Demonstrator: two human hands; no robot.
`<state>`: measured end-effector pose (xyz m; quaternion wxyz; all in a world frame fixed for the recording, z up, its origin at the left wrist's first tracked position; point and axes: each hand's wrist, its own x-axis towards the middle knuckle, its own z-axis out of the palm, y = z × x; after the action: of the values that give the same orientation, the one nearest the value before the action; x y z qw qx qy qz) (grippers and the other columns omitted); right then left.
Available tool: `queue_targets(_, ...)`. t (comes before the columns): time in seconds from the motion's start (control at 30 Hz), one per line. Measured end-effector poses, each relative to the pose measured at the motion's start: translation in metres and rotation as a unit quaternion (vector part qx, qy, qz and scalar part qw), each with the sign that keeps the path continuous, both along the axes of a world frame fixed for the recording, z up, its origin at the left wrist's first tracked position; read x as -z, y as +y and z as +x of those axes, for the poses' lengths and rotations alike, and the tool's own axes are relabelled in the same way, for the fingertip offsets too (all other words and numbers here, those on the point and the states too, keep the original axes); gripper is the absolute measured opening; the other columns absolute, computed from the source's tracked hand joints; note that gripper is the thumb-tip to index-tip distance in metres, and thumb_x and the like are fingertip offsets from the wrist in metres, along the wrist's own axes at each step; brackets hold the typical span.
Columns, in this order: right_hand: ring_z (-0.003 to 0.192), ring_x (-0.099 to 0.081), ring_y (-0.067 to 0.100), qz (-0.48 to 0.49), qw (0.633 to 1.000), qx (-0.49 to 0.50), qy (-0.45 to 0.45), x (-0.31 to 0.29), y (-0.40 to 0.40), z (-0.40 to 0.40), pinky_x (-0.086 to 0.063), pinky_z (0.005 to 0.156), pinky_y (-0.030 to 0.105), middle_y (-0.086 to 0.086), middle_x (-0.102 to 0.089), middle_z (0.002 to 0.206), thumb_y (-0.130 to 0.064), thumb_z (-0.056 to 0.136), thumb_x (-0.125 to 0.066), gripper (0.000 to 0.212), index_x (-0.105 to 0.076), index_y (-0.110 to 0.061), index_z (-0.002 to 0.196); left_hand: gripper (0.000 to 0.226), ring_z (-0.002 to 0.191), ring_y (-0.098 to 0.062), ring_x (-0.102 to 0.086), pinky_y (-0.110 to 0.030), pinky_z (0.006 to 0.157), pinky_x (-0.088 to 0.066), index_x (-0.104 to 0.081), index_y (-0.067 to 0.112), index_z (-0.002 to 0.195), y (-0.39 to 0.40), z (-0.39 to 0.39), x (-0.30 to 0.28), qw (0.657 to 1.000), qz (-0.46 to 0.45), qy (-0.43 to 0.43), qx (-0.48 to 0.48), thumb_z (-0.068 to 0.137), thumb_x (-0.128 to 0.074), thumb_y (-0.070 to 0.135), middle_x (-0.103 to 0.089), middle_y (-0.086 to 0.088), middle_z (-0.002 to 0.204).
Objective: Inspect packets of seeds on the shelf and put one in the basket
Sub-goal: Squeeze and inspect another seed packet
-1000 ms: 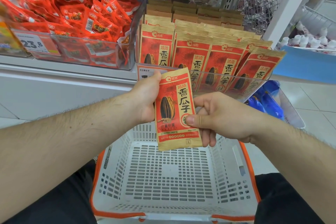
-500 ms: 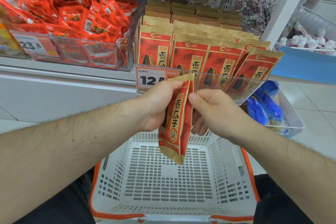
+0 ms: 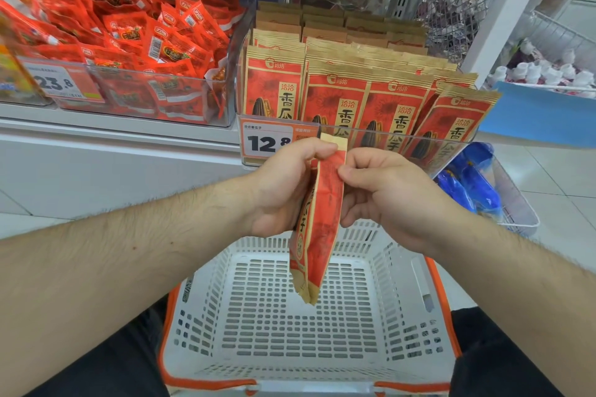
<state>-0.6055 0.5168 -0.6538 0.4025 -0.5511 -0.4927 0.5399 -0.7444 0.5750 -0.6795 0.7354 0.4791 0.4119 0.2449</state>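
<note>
I hold one red and gold seed packet edge-on over the white basket. My left hand pinches the packet's top left side. My right hand grips its right edge with thumb and fingers. The packet hangs upright, its lower end just above the basket's floor, which holds nothing. On the shelf behind, rows of matching seed packets stand in a clear bin with a 12.8 price tag.
A clear bin of small red snack packs with a 23.8 tag sits left of the seeds. A white shelf post rises at right. A wire basket of blue packs stands lower right. Tiled floor lies beyond.
The packet has turned from facing me flat to edge-on. Both hands rose slightly toward the shelf and kept hold of it.
</note>
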Motion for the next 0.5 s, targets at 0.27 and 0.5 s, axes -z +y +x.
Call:
queue_targets(0.27, 0.06, -0.067, 0.018, 0.02, 0.986, -0.066, -0.149, -0.004, -0.005, -0.0001, -0.056, 0.061, 0.032, 0.016, -0.069, 0.073, -0.011, 0.099, -0.055, 0.028, -0.059, -0.003, 0.072, 0.041, 0.06, -0.021, -0.052, -0.032, 0.065, -0.044, -0.055, 0.013, 0.085, 0.0018, -0.0026, -0.01, 0.998, -0.057, 0.005, 0.032, 0.089, -0.039, 0.051, -0.054, -0.007, 0.07)
queue_targets(0.5, 0.065, -0.07, 0.019, 0.024, 0.978, -0.085, -0.189, -0.0044, -0.0061, 0.0018, -0.058, 0.065, 0.033, 0.008, -0.07, 0.069, -0.016, 0.098, -0.057, 0.029, -0.063, 0.003, 0.078, 0.038, 0.063, -0.023, -0.05, -0.037, 0.074, -0.041, -0.051, 0.017, 0.076, 0.004, -0.0031, -0.0066, 0.997, -0.078, 0.009, -0.004, 0.085, -0.042, 0.053, -0.05, -0.007, 0.067)
